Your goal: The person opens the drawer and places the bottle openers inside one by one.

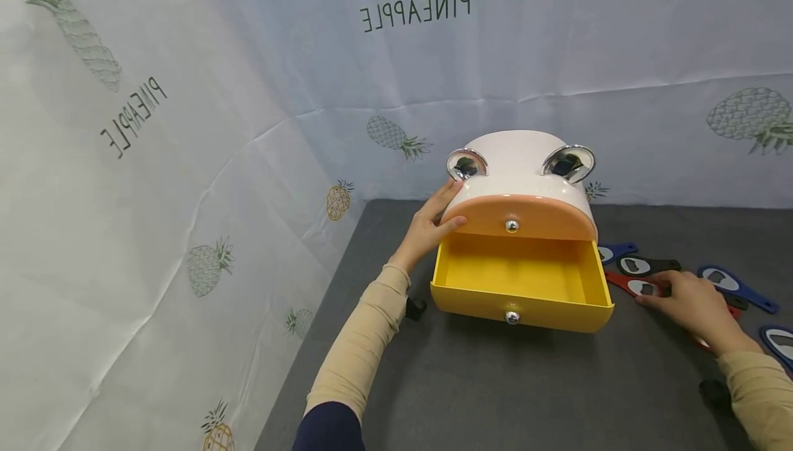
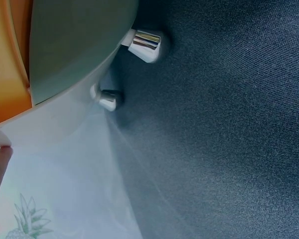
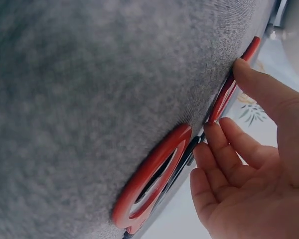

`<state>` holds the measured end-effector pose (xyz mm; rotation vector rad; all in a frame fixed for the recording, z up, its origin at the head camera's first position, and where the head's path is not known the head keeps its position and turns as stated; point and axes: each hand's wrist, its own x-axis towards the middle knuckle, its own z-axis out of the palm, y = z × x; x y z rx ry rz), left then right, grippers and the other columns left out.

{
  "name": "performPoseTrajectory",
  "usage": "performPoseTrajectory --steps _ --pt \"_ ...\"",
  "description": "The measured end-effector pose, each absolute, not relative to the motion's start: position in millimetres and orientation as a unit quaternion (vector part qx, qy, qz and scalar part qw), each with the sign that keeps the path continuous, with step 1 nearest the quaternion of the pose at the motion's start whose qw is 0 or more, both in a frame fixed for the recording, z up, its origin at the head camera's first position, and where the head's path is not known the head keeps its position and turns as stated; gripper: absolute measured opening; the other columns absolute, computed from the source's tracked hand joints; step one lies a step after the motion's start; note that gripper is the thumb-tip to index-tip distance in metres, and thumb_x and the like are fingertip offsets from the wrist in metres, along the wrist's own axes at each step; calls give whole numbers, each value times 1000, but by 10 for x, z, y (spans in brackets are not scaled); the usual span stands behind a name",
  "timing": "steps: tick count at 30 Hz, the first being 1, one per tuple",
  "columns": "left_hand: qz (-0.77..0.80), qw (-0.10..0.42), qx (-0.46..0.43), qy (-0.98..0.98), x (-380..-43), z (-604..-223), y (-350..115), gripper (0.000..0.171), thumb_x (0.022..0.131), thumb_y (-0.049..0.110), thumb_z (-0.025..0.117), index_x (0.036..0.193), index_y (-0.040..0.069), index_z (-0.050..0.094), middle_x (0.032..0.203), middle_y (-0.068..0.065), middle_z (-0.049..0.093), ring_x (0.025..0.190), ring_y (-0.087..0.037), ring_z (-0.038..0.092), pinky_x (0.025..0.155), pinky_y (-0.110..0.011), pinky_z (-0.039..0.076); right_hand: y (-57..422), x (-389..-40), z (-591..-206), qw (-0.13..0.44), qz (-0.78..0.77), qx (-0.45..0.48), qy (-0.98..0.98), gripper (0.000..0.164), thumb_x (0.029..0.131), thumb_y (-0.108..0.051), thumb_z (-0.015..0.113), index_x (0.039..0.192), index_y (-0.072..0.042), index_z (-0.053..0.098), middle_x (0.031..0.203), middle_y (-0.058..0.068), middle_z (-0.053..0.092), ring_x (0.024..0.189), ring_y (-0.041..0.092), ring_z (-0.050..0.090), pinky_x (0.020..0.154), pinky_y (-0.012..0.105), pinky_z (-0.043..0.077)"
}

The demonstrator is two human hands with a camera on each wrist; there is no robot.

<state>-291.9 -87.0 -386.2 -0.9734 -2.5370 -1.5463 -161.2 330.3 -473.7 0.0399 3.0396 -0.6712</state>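
Note:
A white storage box [image 1: 517, 162] with two silver-rimmed eyes stands on the dark table. Its yellow lower drawer [image 1: 477, 301] is pulled out, and nothing lies inside. Above that, the orange upper drawer [image 1: 551, 217] is closed. My left hand [image 1: 427, 232] rests against the box's left side, thumb at the orange front; only one fingertip shows in the left wrist view. To the right of the box, my right hand [image 1: 696, 306] pinches a red bottle opener [image 3: 250, 49] between thumb and fingers, low at the table surface.
Around the right hand lie several bottle openers, among them a black one [image 1: 663, 265] and a blue one [image 1: 752, 292]. Another red opener [image 3: 124, 201] is close to the right fingers. A pineapple-print cloth [image 1: 248, 127] hangs behind and left of the table.

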Motion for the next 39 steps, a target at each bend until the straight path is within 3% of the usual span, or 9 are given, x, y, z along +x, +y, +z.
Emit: performPoseTrajectory --steps 1,6,8,13,18,23,31,39 --pt "-494 8 -311 -812 -2917 -3860 -870 66 82 60 53 142 49 27 152 27 18 143 -5 20 109 -37 39 3297 -1610 -4734 13 -213 11 977 70 78 -47 70 108 15 57 71 10 54 63 21 44 51 27 31" --pt "-488 9 -310 -816 -2897 -3844 -877 67 81 62 52 142 50 26 152 28 17 143 -4 19 109 -37 39 3287 -1601 -4704 14 -194 9 981 72 76 -49 71 109 13 59 86 30 58 72 36 52 55 42 42" --pt "-488 10 -309 -816 -2892 -3841 -877 67 81 64 52 141 51 26 151 29 17 143 -4 19 109 -37 39 3284 -1603 -4694 21 -190 9 981 73 76 -52 70 109 12 61 90 32 58 74 37 52 58 45 42" --pt "-489 12 -308 -816 -2898 -3846 -878 67 80 64 53 141 51 26 151 29 17 143 -3 19 110 -38 37 3270 -1594 -4673 33 -189 9 981 75 76 -56 68 107 12 62 79 18 57 69 27 47 58 41 40" --pt "-496 -1 -301 -815 -2897 -3831 -880 66 83 55 56 142 48 27 152 26 18 144 -4 19 110 -36 37 3261 -1577 -4624 30 -191 15 981 73 78 -53 67 107 14 60 82 21 57 74 32 50 60 45 41" --pt "-497 -7 -304 -813 -2750 -3659 -881 66 87 49 57 146 37 29 155 17 19 145 -10 19 111 -37 36 3265 -1538 -4541 21 -187 23 982 72 79 -51 67 104 16 58 82 22 54 77 37 47 64 50 41" --pt "-502 -10 -302 -810 -2675 -3590 -887 65 88 48 57 146 35 30 155 16 20 145 -11 19 110 -36 37 3269 -1440 -4482 -26 -185 40 982 71 81 -49 67 106 16 56 102 40 46 91 51 38 74 67 37" --pt "-508 -15 -299 -807 -2673 -3581 -896 64 88 45 58 145 36 30 155 17 20 144 -11 20 111 -34 36 3321 -1361 -4396 -84 -205 42 974 67 82 -43 67 109 16 52 107 38 41 94 49 36 69 61 35"
